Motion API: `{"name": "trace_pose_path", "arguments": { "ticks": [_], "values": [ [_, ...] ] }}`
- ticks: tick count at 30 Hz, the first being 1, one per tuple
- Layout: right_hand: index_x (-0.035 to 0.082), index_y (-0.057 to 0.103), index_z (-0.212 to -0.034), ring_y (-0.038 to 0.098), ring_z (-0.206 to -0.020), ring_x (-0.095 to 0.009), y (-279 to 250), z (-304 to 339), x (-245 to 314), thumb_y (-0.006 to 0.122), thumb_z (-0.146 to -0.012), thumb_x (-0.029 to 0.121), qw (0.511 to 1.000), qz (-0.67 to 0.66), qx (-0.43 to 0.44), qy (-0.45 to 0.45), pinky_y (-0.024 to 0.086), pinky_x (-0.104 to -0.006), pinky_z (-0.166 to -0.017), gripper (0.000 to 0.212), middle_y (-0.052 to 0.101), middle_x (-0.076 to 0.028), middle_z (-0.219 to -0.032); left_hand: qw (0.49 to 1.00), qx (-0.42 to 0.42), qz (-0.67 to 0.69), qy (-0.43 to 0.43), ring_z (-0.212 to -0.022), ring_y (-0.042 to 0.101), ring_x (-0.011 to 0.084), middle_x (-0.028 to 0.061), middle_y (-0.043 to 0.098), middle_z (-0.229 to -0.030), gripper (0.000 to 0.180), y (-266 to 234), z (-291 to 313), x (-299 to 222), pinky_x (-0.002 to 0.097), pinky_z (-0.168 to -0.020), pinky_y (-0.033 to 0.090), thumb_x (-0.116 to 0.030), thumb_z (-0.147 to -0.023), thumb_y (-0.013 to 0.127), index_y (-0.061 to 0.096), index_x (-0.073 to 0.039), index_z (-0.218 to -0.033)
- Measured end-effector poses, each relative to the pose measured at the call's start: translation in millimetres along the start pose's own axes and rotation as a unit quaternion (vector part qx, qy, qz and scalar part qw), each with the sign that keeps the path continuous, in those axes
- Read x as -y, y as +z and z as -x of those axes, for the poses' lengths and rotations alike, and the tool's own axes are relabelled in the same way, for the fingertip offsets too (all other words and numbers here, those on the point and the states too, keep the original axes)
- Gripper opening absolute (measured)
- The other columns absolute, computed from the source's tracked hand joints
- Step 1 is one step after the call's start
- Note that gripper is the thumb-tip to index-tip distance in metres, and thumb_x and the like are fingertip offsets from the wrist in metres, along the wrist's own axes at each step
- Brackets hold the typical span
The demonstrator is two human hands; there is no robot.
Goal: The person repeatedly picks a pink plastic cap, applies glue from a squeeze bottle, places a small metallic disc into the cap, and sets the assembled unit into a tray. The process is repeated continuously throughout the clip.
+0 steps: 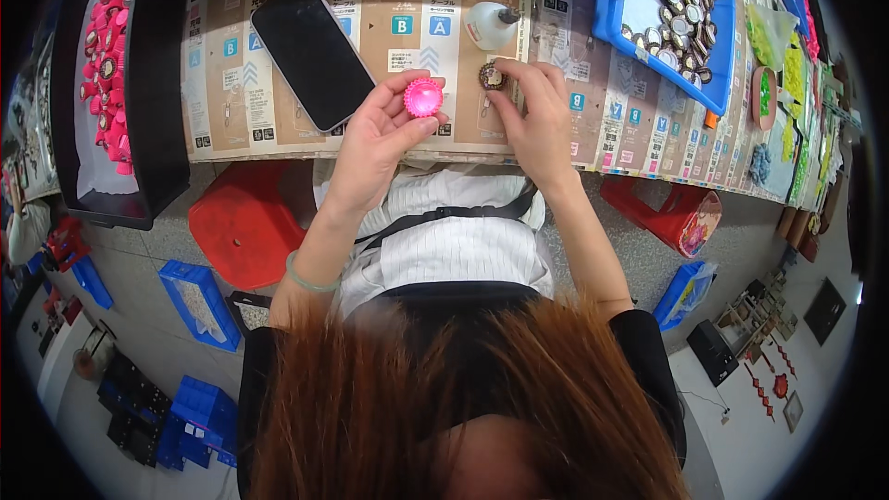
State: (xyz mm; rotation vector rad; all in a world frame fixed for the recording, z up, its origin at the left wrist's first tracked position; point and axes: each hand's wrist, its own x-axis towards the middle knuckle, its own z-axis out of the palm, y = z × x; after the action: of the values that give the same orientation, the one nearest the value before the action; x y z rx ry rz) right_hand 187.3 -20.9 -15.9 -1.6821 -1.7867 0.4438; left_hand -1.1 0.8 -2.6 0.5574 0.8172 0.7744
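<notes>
My left hand (375, 139) is closed around the rim of a bright pink round cup (424, 97) with a ridged edge, its hollow side facing up. A short way to the right, my right hand (542, 125) pinches a dark brown round piece (492, 76) with a notched rim and a paler middle between thumb and fingers, close to the printed table sheet (407, 141). The cup and the dark piece are apart. Just beyond the dark piece stands a small white bottle (491, 30) with a dark tip. A black-screened phone (313, 56) lies left of my left hand.
On the left, a black tray (148, 157) holds many pink pieces (109, 65). A blue tray (607, 18) at the far right holds dark-rimmed round pieces (681, 0). Yellow-green pieces (795, 74) lie farther right. Red stools (243, 222) stand below the table's front edge.
</notes>
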Motion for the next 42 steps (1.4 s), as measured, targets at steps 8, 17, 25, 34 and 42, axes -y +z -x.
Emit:
{"name": "trace_pose_path", "arguments": {
  "ticks": [8, 17, 25, 34, 42],
  "values": [
    [0.002, 0.059, -0.09, 0.055, -0.079, -0.021, -15.6, -2.8, 46.1, 0.069, -0.063, 0.005, 0.984, -0.167, -0.016, 0.059, 0.044, -0.0279, -0.067, 0.029, 0.056, -0.01, -0.087, 0.996, 0.006, -0.077, 0.037, -0.098, 0.049, 0.013, 0.0092, 0.048, -0.111, 0.042, 8.9, -0.1, 3.7, 0.0253, -0.086, 0.042, 0.004, -0.076, 0.055, 0.039, 0.001, -0.115],
    [0.0, 0.059, -0.088, 0.055, -0.078, -0.022, -9.5, -5.7, 62.0, 0.072, -0.06, 0.006, 0.982, -0.176, -0.014, 0.061, 0.046, -0.0293, -0.067, 0.032, 0.055, -0.011, -0.084, 0.984, -0.015, -0.143, 0.104, -0.091, 0.051, 0.0112, 0.0057, 0.05, -0.103, 0.042, 18.7, 3.7, 5.7, 0.0248, -0.081, 0.041, 0.006, -0.073, 0.055, 0.042, 0.0, -0.113],
    [-0.001, 0.056, -0.085, 0.055, -0.076, -0.022, -6.6, -6.5, 63.1, 0.072, -0.059, 0.008, 0.984, -0.168, -0.015, 0.051, 0.046, -0.0294, -0.067, 0.031, 0.055, -0.011, -0.083, 0.976, -0.025, -0.176, 0.124, -0.09, 0.052, 0.012, 0.006, 0.051, -0.102, 0.041, 21.5, 4.7, 4.8, 0.0252, -0.081, 0.041, 0.007, -0.071, 0.054, 0.044, 0.0, -0.111],
    [0.0, 0.055, -0.085, 0.054, -0.075, -0.022, -5.3, -7.9, 64.9, 0.073, -0.059, 0.009, 0.983, -0.173, -0.02, 0.059, 0.045, -0.0296, -0.066, 0.032, 0.053, -0.01, -0.08, 0.967, -0.028, -0.218, 0.126, -0.086, 0.054, 0.0127, 0.0062, 0.053, -0.1, 0.041, 20.5, 5.2, 5.5, 0.0261, -0.078, 0.042, 0.006, -0.071, 0.053, 0.046, -0.002, -0.111],
    [0.001, 0.054, -0.089, 0.052, -0.079, -0.023, -6.5, -8.0, 59.7, 0.072, -0.059, 0.011, 0.982, -0.181, -0.001, 0.053, 0.043, -0.0318, -0.069, 0.037, 0.051, -0.011, -0.084, 0.988, 0.016, -0.14, 0.069, -0.09, 0.054, 0.0142, 0.0089, 0.051, -0.102, 0.043, 25.1, 8.2, -6.1, 0.0257, -0.08, 0.044, 0.01, -0.074, 0.049, 0.041, 0.002, -0.115]
  ]
}}
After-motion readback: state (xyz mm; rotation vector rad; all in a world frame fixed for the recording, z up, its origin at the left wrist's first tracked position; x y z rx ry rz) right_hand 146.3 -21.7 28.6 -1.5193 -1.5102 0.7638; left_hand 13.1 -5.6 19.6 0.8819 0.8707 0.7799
